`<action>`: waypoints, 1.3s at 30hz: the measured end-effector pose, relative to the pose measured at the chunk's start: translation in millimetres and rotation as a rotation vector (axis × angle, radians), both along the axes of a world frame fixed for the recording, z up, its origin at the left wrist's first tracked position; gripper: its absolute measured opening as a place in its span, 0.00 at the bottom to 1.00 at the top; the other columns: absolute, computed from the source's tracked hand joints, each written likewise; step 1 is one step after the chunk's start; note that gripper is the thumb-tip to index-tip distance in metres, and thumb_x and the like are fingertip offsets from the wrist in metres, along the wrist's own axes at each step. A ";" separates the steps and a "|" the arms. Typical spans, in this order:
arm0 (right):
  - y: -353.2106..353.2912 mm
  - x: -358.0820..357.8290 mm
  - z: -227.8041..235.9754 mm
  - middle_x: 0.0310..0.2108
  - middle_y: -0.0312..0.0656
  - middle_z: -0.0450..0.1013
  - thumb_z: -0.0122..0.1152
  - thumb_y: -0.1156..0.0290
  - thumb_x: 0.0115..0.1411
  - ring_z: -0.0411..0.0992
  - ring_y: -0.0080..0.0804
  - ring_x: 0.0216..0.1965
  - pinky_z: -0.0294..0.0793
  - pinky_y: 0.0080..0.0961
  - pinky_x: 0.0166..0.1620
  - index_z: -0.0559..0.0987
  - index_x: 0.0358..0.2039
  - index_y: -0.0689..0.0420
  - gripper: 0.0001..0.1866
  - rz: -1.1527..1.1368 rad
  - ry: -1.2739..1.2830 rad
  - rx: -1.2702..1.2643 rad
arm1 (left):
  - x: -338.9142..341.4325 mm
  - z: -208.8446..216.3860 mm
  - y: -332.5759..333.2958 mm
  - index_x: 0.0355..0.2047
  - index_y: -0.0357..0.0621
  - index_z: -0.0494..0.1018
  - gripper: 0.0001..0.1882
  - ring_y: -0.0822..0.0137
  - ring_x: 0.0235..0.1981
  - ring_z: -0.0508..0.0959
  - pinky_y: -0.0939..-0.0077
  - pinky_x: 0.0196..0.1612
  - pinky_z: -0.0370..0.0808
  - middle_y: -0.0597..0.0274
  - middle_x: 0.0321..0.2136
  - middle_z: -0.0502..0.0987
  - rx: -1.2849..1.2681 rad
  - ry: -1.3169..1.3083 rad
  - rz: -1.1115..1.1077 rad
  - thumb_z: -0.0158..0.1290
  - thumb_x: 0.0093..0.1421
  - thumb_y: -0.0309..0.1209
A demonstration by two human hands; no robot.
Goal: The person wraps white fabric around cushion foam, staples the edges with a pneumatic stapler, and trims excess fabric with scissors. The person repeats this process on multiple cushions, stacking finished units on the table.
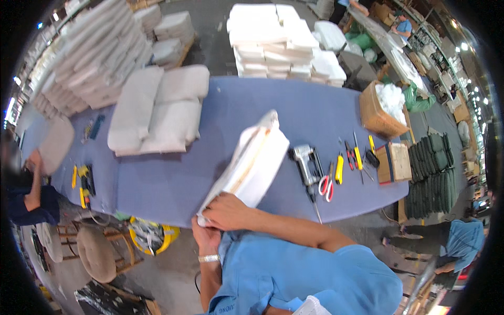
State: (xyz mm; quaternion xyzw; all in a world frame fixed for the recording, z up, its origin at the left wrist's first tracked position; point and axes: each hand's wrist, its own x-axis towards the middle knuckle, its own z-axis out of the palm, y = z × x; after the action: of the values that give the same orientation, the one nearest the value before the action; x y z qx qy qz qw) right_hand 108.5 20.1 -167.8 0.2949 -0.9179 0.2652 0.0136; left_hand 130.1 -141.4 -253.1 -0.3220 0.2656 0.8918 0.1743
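Note:
A long white fabric-covered padded piece [260, 163] lies slanted on the blue table, its near end at the front edge by my body. A brownish strip runs along its upper side. My right hand [227, 211] is closed over the near end, fingers gripping the white cover. Just below it, my left hand [206, 235], with a metal watchband at the wrist, grips the same end from underneath; its fingertips are partly hidden. To the right of the piece rests a staple gun [304, 163] with an air hose fitting, beside red-handled scissors [326, 185].
Light-grey cushions [157, 113] are stacked on the table's left. Yellow-handled tools [339, 168], a small box [395, 163] and a carton of white stuffing [383, 110] stand right. White stacks [278, 42] rise beyond. A co-worker [31, 189] handles a grey pad [56, 144] at far left.

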 end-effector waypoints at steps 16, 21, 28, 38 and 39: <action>95.0 -68.5 89.0 0.20 0.45 0.70 0.62 0.57 0.66 0.66 0.34 0.21 0.66 0.32 0.29 0.79 0.30 0.59 0.17 -0.327 0.000 -0.576 | -96.5 -7.5 131.4 0.77 0.46 0.29 0.45 0.54 0.76 0.45 0.63 0.74 0.49 0.50 0.77 0.38 -0.581 0.975 -0.449 0.42 0.76 0.50; 114.0 -73.2 108.9 0.19 0.29 0.66 0.59 0.61 0.72 0.60 0.17 0.21 0.60 0.22 0.25 0.72 0.22 0.59 0.21 -0.387 0.030 -0.954 | -101.9 84.7 133.9 0.75 0.36 0.27 0.56 0.52 0.77 0.42 0.61 0.75 0.48 0.42 0.77 0.35 -0.630 1.296 -0.447 0.57 0.68 0.48; 62.5 -67.7 163.2 0.18 0.29 0.67 0.58 0.58 0.73 0.62 0.14 0.19 0.60 0.18 0.23 0.74 0.23 0.54 0.21 -0.437 -0.049 -1.342 | -70.1 114.7 118.1 0.74 0.30 0.37 0.68 0.36 0.75 0.46 0.53 0.74 0.53 0.30 0.74 0.40 -1.482 1.416 -0.157 0.74 0.48 0.41; 35.1 -87.1 148.1 0.18 0.31 0.70 0.58 0.60 0.73 0.65 0.16 0.18 0.65 0.20 0.23 0.77 0.26 0.59 0.19 -0.339 -0.117 -1.289 | -73.2 137.3 37.3 0.74 0.46 0.52 0.53 0.41 0.42 0.83 0.49 0.42 0.80 0.39 0.48 0.80 -1.630 1.157 -0.338 0.63 0.49 0.31; 40.9 -89.7 152.0 0.18 0.31 0.70 0.58 0.60 0.73 0.66 0.16 0.18 0.66 0.20 0.23 0.77 0.27 0.59 0.19 -0.354 -0.148 -1.350 | -75.6 149.3 24.1 0.74 0.47 0.53 0.52 0.41 0.41 0.83 0.49 0.41 0.80 0.40 0.47 0.81 -1.687 1.209 -0.381 0.62 0.50 0.32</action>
State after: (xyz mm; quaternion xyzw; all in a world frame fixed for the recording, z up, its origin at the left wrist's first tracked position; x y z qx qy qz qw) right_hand 18.8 61.1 -15.8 0.0491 -0.5854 0.7903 0.1742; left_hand 54.5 -117.2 -103.8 0.2061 0.8886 0.3884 -0.1304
